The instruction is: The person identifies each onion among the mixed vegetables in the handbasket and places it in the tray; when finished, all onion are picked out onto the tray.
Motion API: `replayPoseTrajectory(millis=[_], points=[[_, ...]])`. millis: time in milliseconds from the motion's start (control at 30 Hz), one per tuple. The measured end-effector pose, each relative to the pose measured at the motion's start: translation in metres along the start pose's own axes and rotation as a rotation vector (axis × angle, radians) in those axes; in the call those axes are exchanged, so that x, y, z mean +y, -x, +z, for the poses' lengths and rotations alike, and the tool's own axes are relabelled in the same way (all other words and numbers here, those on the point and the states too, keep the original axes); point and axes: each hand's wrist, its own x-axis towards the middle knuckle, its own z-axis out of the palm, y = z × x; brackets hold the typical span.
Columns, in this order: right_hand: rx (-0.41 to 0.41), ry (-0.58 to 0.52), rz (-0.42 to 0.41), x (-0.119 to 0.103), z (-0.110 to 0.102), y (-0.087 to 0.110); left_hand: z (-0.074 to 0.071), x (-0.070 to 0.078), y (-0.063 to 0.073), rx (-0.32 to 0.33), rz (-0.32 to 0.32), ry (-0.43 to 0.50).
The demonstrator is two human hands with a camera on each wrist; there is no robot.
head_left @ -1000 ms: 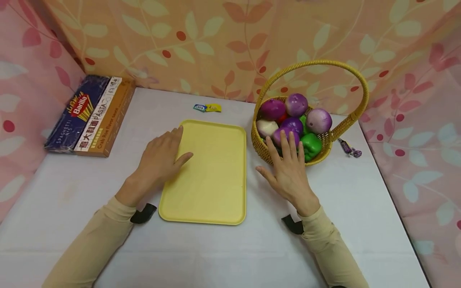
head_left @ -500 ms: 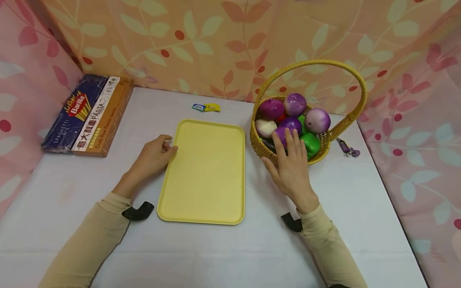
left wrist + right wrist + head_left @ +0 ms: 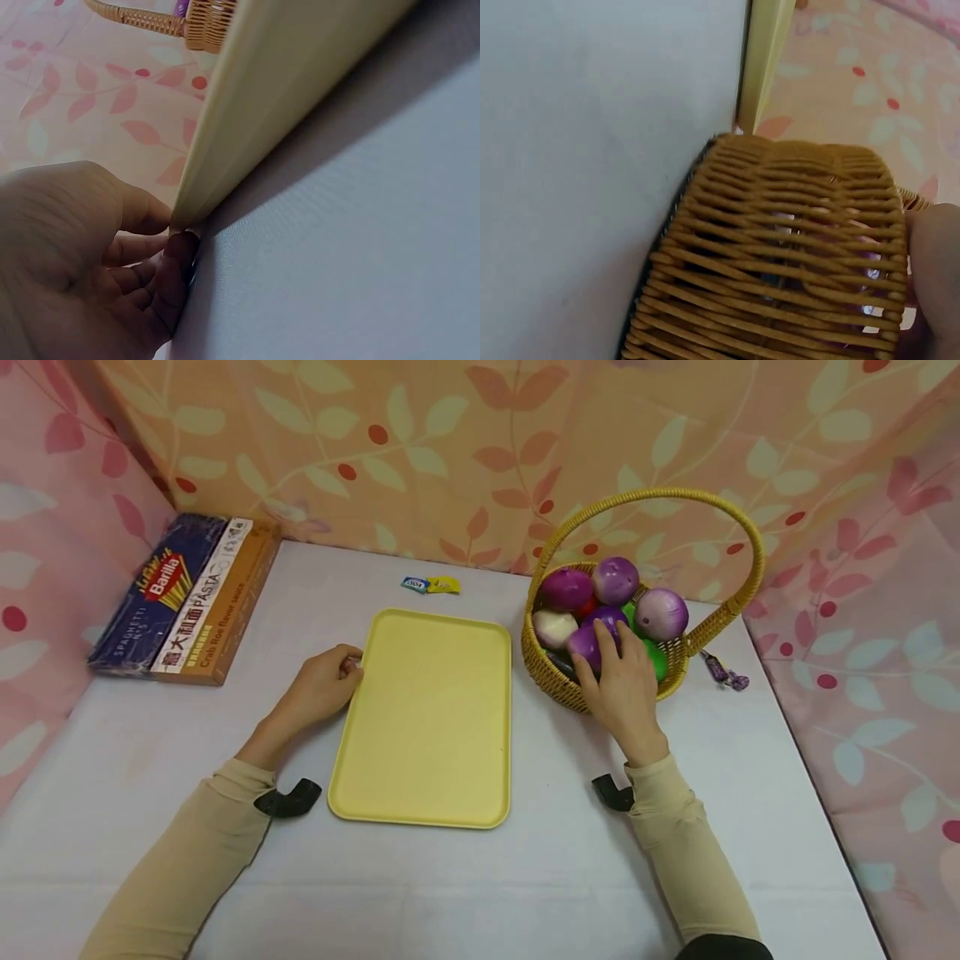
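Note:
My left hand (image 3: 318,689) is at the left edge of a yellow rectangular tray (image 3: 427,718), pinching its rim between thumb and fingers. In the left wrist view, the thumb and fingertips of the left hand (image 3: 97,255) meet at the edge of the tray (image 3: 247,112). Over the front of a wicker basket (image 3: 551,685), my right hand (image 3: 622,693) has its thumb and bent fingers about a glossy purple vegetable (image 3: 585,645). A green bell pepper (image 3: 658,660) is partly hidden by that hand. In the right wrist view, the woven side of the basket (image 3: 772,240) hides most of the grip.
Purple-and-white onions (image 3: 662,614) and a white vegetable (image 3: 555,628) share the basket under its tall arched handle (image 3: 652,493). Pasta boxes (image 3: 187,602) lie at the back left. Small wrapped candies (image 3: 442,585) lie behind the tray, with purple-wrapped ones (image 3: 725,672) right of the basket.
My left hand has drawn back from over the tray to its left rim and pinches it. My right hand's fingers, straight before, have bent around the purple vegetable.

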Motion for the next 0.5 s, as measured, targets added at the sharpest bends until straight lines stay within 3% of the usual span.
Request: replayPoseTrajectory(millis=[300, 500], points=[[-0.065, 0.018, 0.037, 0.0022, -0.0017, -0.0047, 0.0001, -0.0010, 0.0003, -0.007, -0.001, -0.009], [-0.043, -0.010, 0.023, -0.0005, -0.0069, -0.0028, -0.0010, 0.0001, 0.0003, -0.015, -0.001, -0.018]])
